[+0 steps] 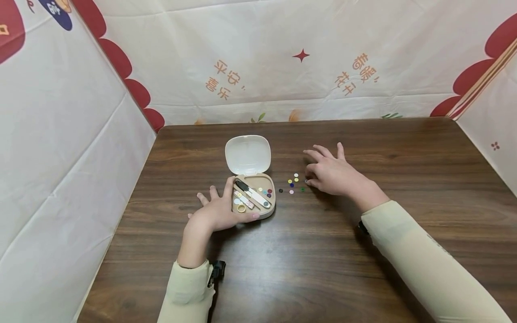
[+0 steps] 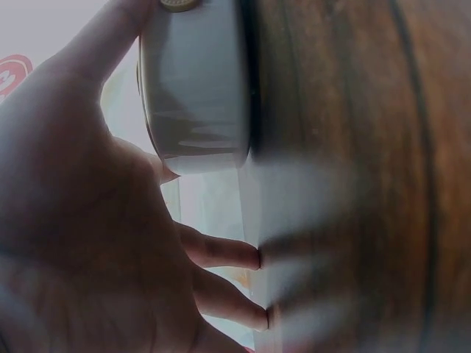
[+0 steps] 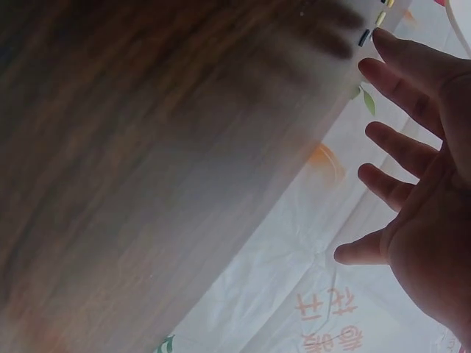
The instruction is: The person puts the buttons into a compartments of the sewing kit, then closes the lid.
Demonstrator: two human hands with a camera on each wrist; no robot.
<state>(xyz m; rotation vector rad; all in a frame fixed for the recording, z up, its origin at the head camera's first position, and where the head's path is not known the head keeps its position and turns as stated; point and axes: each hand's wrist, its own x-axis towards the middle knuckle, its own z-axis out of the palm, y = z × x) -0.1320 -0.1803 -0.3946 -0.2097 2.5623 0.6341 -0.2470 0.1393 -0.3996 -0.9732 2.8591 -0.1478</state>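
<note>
A small sewing box (image 1: 267, 213) lies on the table with its white lid (image 1: 248, 154) raised. My left hand (image 1: 216, 211) holds it at the left, thumb along the front edge and index finger at the rear left corner. Inside are a slim black-and-white tool (image 1: 253, 194), a white strip with coloured marks (image 1: 244, 200), a gold ring (image 1: 241, 208) and several small buttons (image 1: 269, 191). My right hand (image 1: 333, 172) hovers low beside loose buttons, fingers spread. At its thumb and index fingertips is a small button (image 1: 306, 181); a pinch is not visible.
Several loose coloured buttons (image 1: 291, 185) lie between the box and my right hand, including a black one (image 1: 280, 190) close to the box. The brown wooden table (image 1: 307, 260) ends at a white printed cloth (image 1: 274, 67) behind and at both sides.
</note>
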